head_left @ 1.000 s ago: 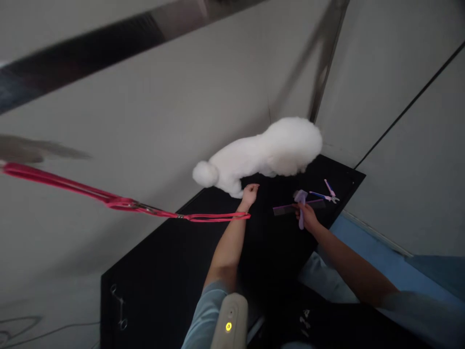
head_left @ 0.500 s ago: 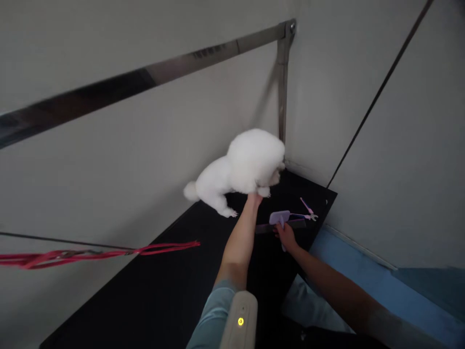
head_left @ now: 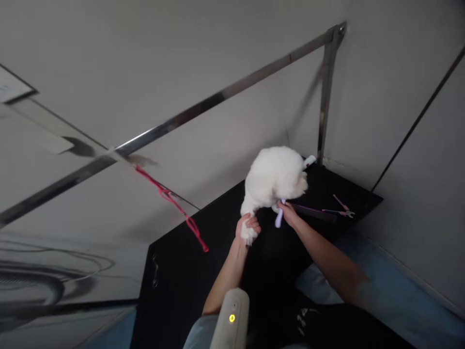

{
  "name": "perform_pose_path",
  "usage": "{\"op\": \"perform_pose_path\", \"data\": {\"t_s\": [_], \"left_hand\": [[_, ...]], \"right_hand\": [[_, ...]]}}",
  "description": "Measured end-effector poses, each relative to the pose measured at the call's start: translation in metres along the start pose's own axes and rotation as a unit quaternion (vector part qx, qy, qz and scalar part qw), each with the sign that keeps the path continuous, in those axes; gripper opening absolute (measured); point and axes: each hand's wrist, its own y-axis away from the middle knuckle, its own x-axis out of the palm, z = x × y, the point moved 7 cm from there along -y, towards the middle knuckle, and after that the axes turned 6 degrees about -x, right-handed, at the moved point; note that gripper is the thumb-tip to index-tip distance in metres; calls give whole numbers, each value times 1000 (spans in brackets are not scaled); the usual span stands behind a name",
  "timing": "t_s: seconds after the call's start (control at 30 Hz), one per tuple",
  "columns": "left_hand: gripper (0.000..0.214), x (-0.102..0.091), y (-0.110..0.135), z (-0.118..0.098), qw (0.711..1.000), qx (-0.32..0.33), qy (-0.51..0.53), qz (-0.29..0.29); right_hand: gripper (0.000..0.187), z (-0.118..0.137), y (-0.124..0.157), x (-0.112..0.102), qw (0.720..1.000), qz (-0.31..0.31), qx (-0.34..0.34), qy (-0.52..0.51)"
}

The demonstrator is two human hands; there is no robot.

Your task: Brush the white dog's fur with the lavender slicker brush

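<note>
- Standing at the far end of the black desk, just right of frame centre, the white dog has its back end turned to the person.
- Left hand: fingers curled round one paw, drawing that leg out and down from the body.
- Right hand: closed on the lilac handle of a brush, with the head tucked up against the fur under the body. I can't see the bristles from here.
- Left arm: the bare forearm runs nearly straight up from the lower centre of the frame, wrist in line with the leg.
- Right arm: it reaches in on a slant from the lower right, wrist bent slightly inward toward the dog.
- Doing it well, to my eye: a soft hold on the paw, supporting the leg rather than pulling it, with short light strokes along the coat and the brush kept off the skin.
- The dog looks untethered, so that left hand is its only steadying.
- A comb and scissors lie on the desk to the right of the dog, apart from both hands.
- A red leash hangs loose from the metal bar at centre left, well apart from the dog.
</note>
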Motion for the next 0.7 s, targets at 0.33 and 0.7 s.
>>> {"op": "perform_pose_path", "data": {"t_s": [0.33, 0.7], "left_hand": [[49, 42, 113, -4, 951, 210, -228, -10], [10, 190, 181, -58, 944, 173, -263, 98]], "right_hand": [[55, 48, 67, 24, 996, 64, 4, -57], [20, 133, 171, 78, 950, 170, -124, 231]]}}
